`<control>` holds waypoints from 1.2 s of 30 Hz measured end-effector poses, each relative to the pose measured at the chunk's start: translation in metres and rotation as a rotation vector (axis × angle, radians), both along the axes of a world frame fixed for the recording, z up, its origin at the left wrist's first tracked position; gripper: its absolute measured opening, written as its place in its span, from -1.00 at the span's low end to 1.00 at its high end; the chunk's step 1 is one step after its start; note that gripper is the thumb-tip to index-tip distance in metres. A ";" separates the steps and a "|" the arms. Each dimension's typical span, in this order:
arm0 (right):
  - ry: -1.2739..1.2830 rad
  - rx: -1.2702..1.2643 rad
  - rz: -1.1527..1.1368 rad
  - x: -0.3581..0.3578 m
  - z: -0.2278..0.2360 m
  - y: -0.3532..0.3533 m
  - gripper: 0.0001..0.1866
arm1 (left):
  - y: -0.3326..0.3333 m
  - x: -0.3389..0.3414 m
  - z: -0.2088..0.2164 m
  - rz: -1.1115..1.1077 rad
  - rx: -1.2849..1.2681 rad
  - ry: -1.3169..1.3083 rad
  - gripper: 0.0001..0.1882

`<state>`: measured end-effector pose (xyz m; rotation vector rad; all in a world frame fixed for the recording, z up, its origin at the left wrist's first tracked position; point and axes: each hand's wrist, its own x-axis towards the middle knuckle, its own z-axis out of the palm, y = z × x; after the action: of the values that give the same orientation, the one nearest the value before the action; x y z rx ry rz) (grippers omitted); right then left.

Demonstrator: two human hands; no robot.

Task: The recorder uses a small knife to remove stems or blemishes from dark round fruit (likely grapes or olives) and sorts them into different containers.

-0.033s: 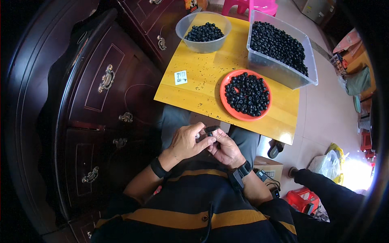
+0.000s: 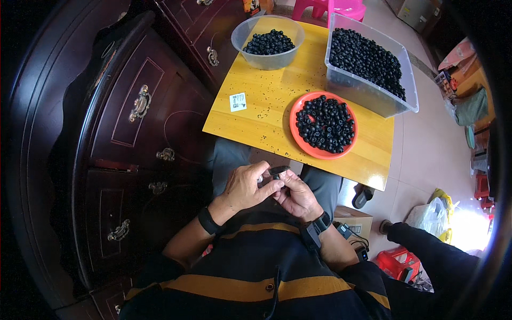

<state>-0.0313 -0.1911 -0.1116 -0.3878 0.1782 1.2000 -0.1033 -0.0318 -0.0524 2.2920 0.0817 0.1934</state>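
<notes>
Over my lap, just off the near edge of the table, my two hands meet. Between the fingertips of my right hand is a small black part, much of it covered by fingers. My left hand is closed beside it, its thumb reaching to the right fingertips. A dark, flat, narrow piece spans the gap between the hands; its kind is unclear. Ahead, a red-orange plate holds many small black ring-shaped parts with holes through them.
On the yellow table stand a round clear bowl and a large clear bin, both holding black parts. Black crumbs and a white label lie there too. Dark drawers rise at left; a cardboard box sits at right.
</notes>
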 end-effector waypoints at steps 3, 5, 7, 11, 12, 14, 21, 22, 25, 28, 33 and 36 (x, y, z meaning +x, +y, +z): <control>-0.005 -0.026 -0.002 -0.001 -0.001 -0.001 -0.86 | 0.001 -0.001 -0.005 0.006 0.001 -0.012 -0.62; 0.000 -0.029 -0.007 -0.001 -0.003 -0.001 -0.87 | 0.001 -0.001 -0.003 0.005 0.014 -0.017 -0.61; -0.075 -0.031 0.000 -0.001 -0.005 0.000 -0.87 | 0.000 -0.001 -0.002 0.005 0.029 -0.022 -0.60; -0.114 -0.009 -0.019 -0.001 -0.009 -0.001 -0.89 | -0.001 0.000 0.003 0.008 0.083 -0.003 -0.60; -0.105 -0.029 -0.029 -0.001 -0.007 -0.001 -0.91 | -0.002 0.000 0.005 0.001 0.087 0.032 -0.60; -0.105 -0.060 -0.061 0.002 -0.006 -0.005 -0.91 | -0.004 0.003 0.001 -0.020 0.109 0.007 -0.63; -0.066 -0.084 -0.056 -0.002 -0.006 0.001 -0.92 | -0.002 0.002 0.000 -0.016 -0.050 -0.018 -0.79; -0.102 -0.040 -0.022 -0.001 -0.010 0.002 -0.91 | -0.004 0.003 0.003 0.001 -0.057 -0.027 -0.79; -0.085 -0.036 -0.007 -0.002 -0.014 0.006 -0.89 | -0.010 0.007 0.008 0.047 -0.089 -0.095 -0.80; -0.090 0.005 -0.013 -0.001 -0.014 0.008 -0.86 | -0.009 0.008 0.008 0.040 -0.078 -0.067 -0.81; -0.037 0.090 0.002 0.000 -0.026 0.010 -0.90 | -0.006 0.011 0.003 0.050 -0.315 0.032 -0.87; -0.011 0.108 0.027 0.000 -0.026 0.009 -0.90 | -0.006 0.011 0.004 0.071 -0.395 0.102 -0.89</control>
<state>-0.0315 -0.1817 -0.1378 -0.3028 0.0984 1.2280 -0.0921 -0.0373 -0.0480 1.9050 0.2335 0.0865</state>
